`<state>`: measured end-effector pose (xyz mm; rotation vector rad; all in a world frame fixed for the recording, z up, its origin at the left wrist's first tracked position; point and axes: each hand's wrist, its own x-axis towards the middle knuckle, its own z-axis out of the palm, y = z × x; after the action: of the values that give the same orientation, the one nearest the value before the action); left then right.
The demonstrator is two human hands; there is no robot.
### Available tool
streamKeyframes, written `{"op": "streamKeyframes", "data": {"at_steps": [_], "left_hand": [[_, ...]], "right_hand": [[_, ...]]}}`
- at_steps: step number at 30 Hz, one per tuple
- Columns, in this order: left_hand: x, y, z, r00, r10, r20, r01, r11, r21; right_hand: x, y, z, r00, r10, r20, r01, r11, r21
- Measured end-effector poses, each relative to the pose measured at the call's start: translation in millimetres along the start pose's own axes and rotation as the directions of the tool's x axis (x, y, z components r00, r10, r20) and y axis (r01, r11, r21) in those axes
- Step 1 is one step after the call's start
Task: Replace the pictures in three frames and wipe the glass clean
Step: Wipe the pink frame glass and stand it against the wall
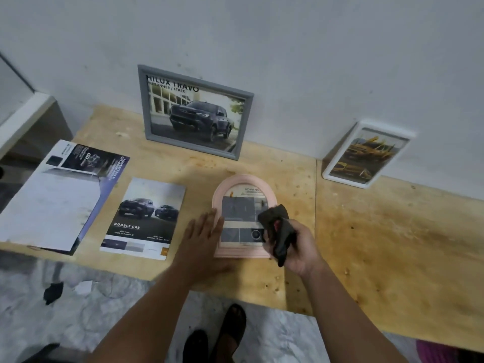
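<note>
- Pink arched frame (242,216) lies flat, face up, near front edge of plywood bench (392,244), roughly centre of view.
- Left hand (201,231): fingers straight, flat, pressing down on frame's left rail + bench beside it. Not curled round anything.
- Right hand (296,247): fingers curled tight round a dark cloth (277,226); wad's free end sits on/just over the glass at frame's right side. Can't tell if it's actually touching.
- Step, my read: wiping glass of the third frame. Grey frame (195,111) and white frame (366,154) already lean on the wall (288,48) w/ pics in.
- Handling guess, frame: small, light, prob. plastic or thin moulded wood. Will skate on the bench under wipe strokes, so needs the flat-hand hold-down.
- Hold on the rail, not the pane. Glass looks thin, fragile; palm load mid-pane = crack risk + fresh prints.
- To lift: pinch by straight bottom rail or both side rails. Arched top is curved, poor grip.
- Cloth: soft, limp, bunches easily. Keep it wadded for even pressure.
- Loose brochure sheets (144,218) to the left: light, slippery; keep clear of strokes.
</note>
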<state>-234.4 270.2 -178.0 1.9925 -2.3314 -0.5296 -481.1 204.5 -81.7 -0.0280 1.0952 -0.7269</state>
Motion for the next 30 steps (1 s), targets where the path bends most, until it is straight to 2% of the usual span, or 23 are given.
{"op": "streamKeyframes", "data": {"at_steps": [5,7,9,10,11,13,15,17,18,21,26,30], "left_hand": [[0.2,-13.2,16.6,0.992,0.047,-0.120,-0.048,0.999,-0.009],[0.5,-13.6,18.1,0.988,0.044,-0.146,-0.048,0.999,-0.022],[-0.1,-11.9,17.6,0.987,0.036,-0.156,-0.039,0.999,-0.019],[-0.3,-10.9,16.3,0.987,0.032,-0.155,-0.035,0.999,-0.017],[-0.7,-10.2,14.7,0.989,0.029,-0.146,-0.032,0.999,-0.015],[-1.7,-9.8,13.4,0.991,0.022,-0.135,-0.024,1.000,-0.015],[-1.7,-9.9,13.0,0.990,0.019,-0.138,-0.022,1.000,-0.017],[-1.0,-10.6,13.3,0.990,0.021,-0.139,-0.024,1.000,-0.020],[-0.9,-11.1,14.2,0.990,0.023,-0.141,-0.026,1.000,-0.018],[-0.6,-11.9,15.7,0.987,0.033,-0.156,-0.036,0.999,-0.021],[-0.3,-12.7,15.6,0.986,0.036,-0.165,-0.040,0.999,-0.021],[-0.1,-13.0,15.5,0.988,0.031,-0.153,-0.033,0.999,-0.011]], "right_hand": [[33.4,-11.6,23.9,1.000,0.000,0.000,0.000,0.997,-0.081],[45.2,-17.0,34.0,0.996,-0.083,-0.021,0.078,0.978,-0.192],[56.1,-22.9,44.9,0.973,-0.222,-0.065,0.178,0.897,-0.404],[62.2,-25.3,49.7,0.936,-0.342,-0.088,0.241,0.800,-0.549],[67.6,-27.1,55.0,0.878,-0.475,-0.063,0.300,0.647,-0.700],[81.1,-30.2,60.7,0.751,-0.643,0.148,0.381,0.241,-0.893],[93.1,-32.2,63.2,0.695,-0.627,0.353,0.377,-0.100,-0.921],[102.5,-30.6,68.2,0.668,-0.584,0.461,0.305,-0.350,-0.886],[107.7,-29.1,70.9,0.659,-0.570,0.490,0.258,-0.440,-0.860],[116.7,-19.6,81.4,0.675,-0.478,0.562,0.160,-0.648,-0.744],[117.9,-2.5,85.2,0.725,-0.319,0.611,0.122,-0.813,-0.570],[93.8,8.9,86.6,0.584,-0.247,0.773,0.049,-0.940,-0.337]]}}
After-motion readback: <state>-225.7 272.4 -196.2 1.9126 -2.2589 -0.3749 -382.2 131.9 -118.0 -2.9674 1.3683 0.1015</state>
